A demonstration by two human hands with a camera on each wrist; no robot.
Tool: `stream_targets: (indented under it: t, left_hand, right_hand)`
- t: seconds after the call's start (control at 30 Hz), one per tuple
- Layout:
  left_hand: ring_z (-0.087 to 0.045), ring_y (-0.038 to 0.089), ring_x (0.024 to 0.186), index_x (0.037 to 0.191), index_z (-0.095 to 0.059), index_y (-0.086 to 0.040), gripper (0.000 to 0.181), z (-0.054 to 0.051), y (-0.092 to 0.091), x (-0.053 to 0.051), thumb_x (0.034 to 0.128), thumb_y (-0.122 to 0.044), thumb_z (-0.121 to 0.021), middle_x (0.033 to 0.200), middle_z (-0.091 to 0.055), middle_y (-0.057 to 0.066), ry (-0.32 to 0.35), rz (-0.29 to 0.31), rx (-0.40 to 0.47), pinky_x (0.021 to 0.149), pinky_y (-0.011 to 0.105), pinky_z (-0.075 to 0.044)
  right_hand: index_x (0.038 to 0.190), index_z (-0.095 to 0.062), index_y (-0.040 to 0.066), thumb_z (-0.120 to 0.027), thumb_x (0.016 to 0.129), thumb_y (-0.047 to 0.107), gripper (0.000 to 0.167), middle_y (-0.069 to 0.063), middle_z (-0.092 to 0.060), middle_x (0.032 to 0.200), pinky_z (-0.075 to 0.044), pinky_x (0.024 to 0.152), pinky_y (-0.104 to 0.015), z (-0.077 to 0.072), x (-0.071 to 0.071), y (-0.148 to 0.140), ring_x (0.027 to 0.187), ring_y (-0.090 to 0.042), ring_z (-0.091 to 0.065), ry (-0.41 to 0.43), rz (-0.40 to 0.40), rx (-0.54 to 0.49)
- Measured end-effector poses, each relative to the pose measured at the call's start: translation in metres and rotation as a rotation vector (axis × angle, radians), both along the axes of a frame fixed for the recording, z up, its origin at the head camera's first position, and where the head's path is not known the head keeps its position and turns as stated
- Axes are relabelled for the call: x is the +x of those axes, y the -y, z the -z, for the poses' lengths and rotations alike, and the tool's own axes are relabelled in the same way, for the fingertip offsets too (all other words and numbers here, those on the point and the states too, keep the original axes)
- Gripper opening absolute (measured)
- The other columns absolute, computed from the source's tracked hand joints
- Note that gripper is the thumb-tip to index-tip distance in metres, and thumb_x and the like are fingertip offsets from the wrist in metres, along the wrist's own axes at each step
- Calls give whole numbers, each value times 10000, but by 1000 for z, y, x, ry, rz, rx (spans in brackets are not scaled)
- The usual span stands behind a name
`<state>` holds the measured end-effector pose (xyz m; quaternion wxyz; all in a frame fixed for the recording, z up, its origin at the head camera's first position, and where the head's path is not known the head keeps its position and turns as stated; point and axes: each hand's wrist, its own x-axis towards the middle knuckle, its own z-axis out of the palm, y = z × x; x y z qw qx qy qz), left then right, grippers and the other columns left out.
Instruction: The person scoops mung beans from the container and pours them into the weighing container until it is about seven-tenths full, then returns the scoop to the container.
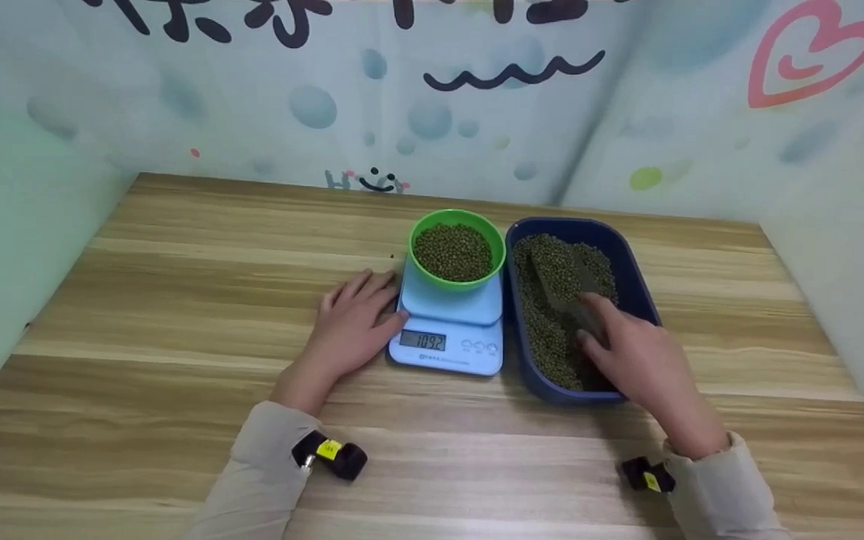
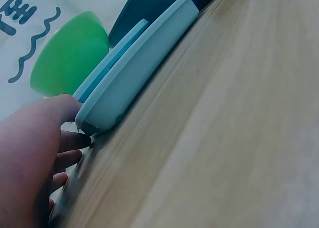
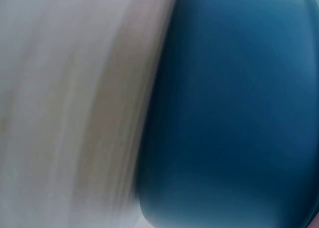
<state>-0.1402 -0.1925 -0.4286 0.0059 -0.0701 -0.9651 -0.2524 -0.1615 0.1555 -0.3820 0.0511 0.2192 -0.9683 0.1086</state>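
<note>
In the head view, my right hand point(image 1: 638, 360) grips the handle of a scoop point(image 1: 586, 281) inside a dark blue tub point(image 1: 638, 281). Small greenish-brown beans point(image 1: 548, 341), like mung beans, fill the scoop and lie around it. To the left stands a light blue kitchen scale point(image 1: 451, 304), its display showing what looks like 1092. On the scale's platform sits a green bowl point(image 2: 70, 53) with more of these beans in it. My left hand point(image 1: 353, 322) rests against the scale's left side, fingers extended on the table and thumb at the edge.
The wooden table point(image 1: 177, 300) runs back to a printed backdrop point(image 1: 252, 97). The tub stands close beside the scale on its right. In the right wrist view the tub's outer wall point(image 3: 234, 103) takes up most of the picture, hiding the scoop.
</note>
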Motion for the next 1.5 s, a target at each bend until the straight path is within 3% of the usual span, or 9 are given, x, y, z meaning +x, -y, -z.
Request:
stream_targets:
  t: [0.27,0.57,0.83,1.27,1.5]
  left_hand:
    - [-91,214,1343,1351,-401,-224,551,1,1,-2,898,-531,-338,1446,-259,-41,-14,-3,0,1028,453,-44]
    - [-91,222,1343,1353,-397,-220,559,4,-1,-2,896,-537,-338,1449,-254,-34,-6,3,-3,1029,458,-43]
    - [-104,209,1341,1344,-408,-228,539,3,-1,-2,896,-523,-358,1445,-261,-48,-16,-14,-7,1027,454,-53]
    - [-120,201,1338,1332,-433,-214,535,3,-2,-4,899,-518,-355,1435,-285,-41,-32,-11,6,1029,442,-54]
    - [-123,209,1338,1331,-431,-219,529,4,-2,-2,898,-515,-363,1435,-284,-39,-38,-18,16,1029,443,-56]
  right_hand:
    - [1277,-445,148,-551,868,268,440,-85,-632,785,-403,465,-402,0,0,0,557,-205,-536,-40,-6,-20]
    - [1247,-450,132,-550,857,235,416,-11,-499,579,-325,397,-304,1,0,0,459,-153,-432,-26,20,-36]
    - [1226,-452,159,-568,821,227,427,-27,-525,607,-333,407,-303,-2,-2,0,470,-162,-453,-42,67,-132]
    - [1212,-459,194,-555,814,193,410,-54,-524,624,-318,377,-311,-14,2,-1,448,-190,-431,-146,87,-243]
    - [1252,-445,217,-541,853,229,410,-65,-554,705,-336,377,-296,-26,6,-7,464,-171,-439,-62,79,-288]
